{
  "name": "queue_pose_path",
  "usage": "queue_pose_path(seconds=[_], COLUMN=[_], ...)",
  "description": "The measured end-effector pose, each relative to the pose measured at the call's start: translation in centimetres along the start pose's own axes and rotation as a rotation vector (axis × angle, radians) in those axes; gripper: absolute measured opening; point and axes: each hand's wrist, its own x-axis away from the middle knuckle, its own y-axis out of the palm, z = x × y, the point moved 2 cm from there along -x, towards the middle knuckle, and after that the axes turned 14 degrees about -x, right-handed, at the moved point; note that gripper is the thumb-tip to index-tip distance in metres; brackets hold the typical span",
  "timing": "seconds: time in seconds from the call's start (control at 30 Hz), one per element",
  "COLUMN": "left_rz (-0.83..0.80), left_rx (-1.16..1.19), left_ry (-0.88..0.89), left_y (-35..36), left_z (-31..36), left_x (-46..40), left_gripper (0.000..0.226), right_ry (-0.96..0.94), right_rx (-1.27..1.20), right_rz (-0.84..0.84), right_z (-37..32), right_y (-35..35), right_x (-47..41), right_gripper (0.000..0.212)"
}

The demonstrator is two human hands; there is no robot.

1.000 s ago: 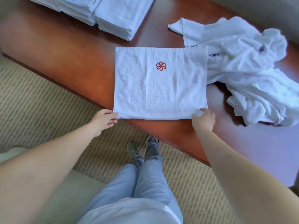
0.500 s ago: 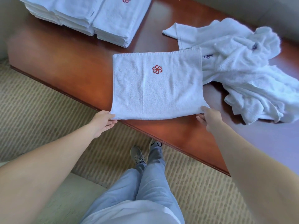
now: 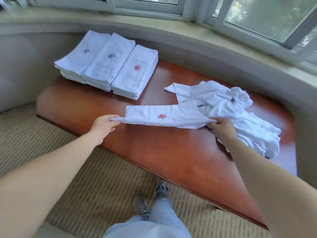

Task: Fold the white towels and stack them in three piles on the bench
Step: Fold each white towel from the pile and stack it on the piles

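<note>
i am holding a folded white towel (image 3: 171, 117) stretched between my two hands above the reddish tabletop (image 3: 171, 152). my left hand (image 3: 103, 125) is pinching its near left corner, fingers (image 3: 113, 119) curled tight on the cloth, and my right hand (image 3: 221, 127) is gripping its near right corner the same way. the towel's long axis is running left to right, roughly level, with its near edge lifted and pulled taut and its far hemmed edge lying farther from me. a red flower emblem (image 3: 162, 116) is facing up near the middle.

the towel's right end is overlapping a loose heap of unfolded white towels (image 3: 240, 114) lying on the right part of the tabletop. well apart, at the far left of the tabletop, three piles of folded towels (image 3: 109, 66) are sitting side by side and touching, their long sides pointing away from me and slightly to the right; the two left piles are showing purple emblems, the right one a red emblem.
</note>
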Motion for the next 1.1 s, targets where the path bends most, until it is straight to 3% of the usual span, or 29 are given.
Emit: queue_pose_path(seconds=[0.23, 0.43, 0.53, 0.7, 0.93, 1.1], left_rz=[0.093, 0.128, 0.143, 0.104, -0.017, -0.057], left_rx=[-0.214, -0.04, -0.05, -0.198, 0.041, 0.106], left_ry=[0.223, 0.25, 0.197, -0.021, -0.24, -0.272], left_y=[-6.0, -8.4, -7.9, -4.1, 0.5, 1.5], left_z=[6.2, 11.6, 12.9, 11.8, 10.0, 9.4], left_x=[2.5, 1.1, -1.3, -7.1, -14.6, -16.3], left_gripper=[0.013, 0.014, 0.016, 0.008, 0.034, 0.031], right_ry=[-0.164, -0.207, -0.143, 0.061, 0.249, 0.319], right_rx=[0.013, -0.096, -0.075, 0.011, -0.218, -0.309], right_rz=[0.101, 0.248, 0.222, 0.029, -0.034, -0.016], right_z=[-7.4, -11.4, -12.0, -8.6, -4.3, -3.3], right_y=[-3.6, -4.1, -3.4, 0.5, 5.6, 6.1], right_x=[2.0, 0.0, -2.7, -8.9, -15.1, -16.4], right_gripper=[0.019, 0.03, 0.026, 0.023, 0.021, 0.021])
